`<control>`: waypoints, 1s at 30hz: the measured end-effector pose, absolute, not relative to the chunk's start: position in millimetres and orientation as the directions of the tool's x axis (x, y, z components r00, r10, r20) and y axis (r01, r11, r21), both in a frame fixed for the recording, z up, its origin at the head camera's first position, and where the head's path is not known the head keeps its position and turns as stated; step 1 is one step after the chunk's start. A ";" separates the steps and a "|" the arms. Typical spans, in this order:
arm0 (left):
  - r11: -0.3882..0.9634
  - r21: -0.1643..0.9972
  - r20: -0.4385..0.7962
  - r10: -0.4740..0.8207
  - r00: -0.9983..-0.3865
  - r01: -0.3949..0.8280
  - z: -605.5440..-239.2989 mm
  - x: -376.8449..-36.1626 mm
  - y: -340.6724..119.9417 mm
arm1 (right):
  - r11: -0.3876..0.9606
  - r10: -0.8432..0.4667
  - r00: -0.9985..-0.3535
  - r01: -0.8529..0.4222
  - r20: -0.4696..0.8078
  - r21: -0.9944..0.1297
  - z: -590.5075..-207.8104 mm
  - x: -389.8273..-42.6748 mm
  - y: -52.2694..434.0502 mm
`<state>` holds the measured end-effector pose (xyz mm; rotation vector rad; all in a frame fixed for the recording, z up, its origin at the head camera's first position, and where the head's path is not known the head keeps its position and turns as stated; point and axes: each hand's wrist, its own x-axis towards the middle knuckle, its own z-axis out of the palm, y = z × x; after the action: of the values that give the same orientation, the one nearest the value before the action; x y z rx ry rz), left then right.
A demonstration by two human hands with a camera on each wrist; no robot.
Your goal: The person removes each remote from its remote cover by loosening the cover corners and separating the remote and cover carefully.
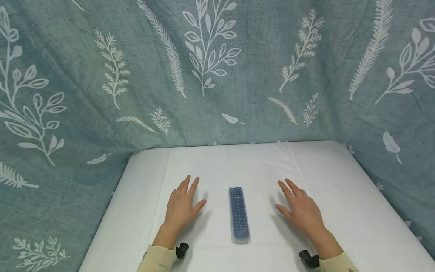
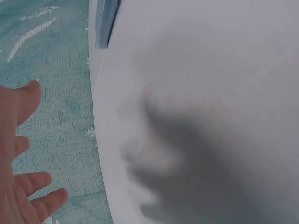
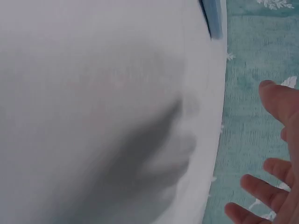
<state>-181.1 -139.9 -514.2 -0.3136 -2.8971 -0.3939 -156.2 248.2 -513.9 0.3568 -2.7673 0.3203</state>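
A teal curtain printed with white leaves hangs behind and around my white table. My left hand lies palm down on the tabletop, fingers straight and slightly spread, holding nothing. My right hand lies the same way on the other side, flat and relaxed, holding nothing. Between them, near both but touching neither, the dark blue remote lies lengthwise, buttons up. A small black strap mount sits at each wrist.
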 end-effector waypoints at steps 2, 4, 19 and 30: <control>0.937 0.258 0.217 0.180 -0.959 0.235 -515.2 -180.7 -137.0 | 0.930 -0.193 -0.930 -0.274 0.312 -0.243 -512.7 -155.6 241.2; 0.933 0.274 0.205 0.179 -0.962 0.232 -515.8 -180.7 -133.9 | 0.914 -0.181 -0.947 -0.262 0.267 -0.310 -511.6 -154.8 233.7; 0.871 0.452 0.083 0.172 -0.982 0.191 -517.3 -180.1 -94.8 | 0.868 -0.187 -0.974 -0.226 0.131 -0.442 -517.9 -161.8 193.4; 0.825 0.541 0.002 0.194 -0.981 0.164 -523.9 -182.4 -67.2 | 0.859 -0.140 -0.990 -0.124 0.004 -0.497 -521.9 -167.5 167.8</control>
<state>-182.4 -67.2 -523.9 -0.2995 -3.0519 -0.8964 -167.5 167.8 -521.9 0.2174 -3.0599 0.8139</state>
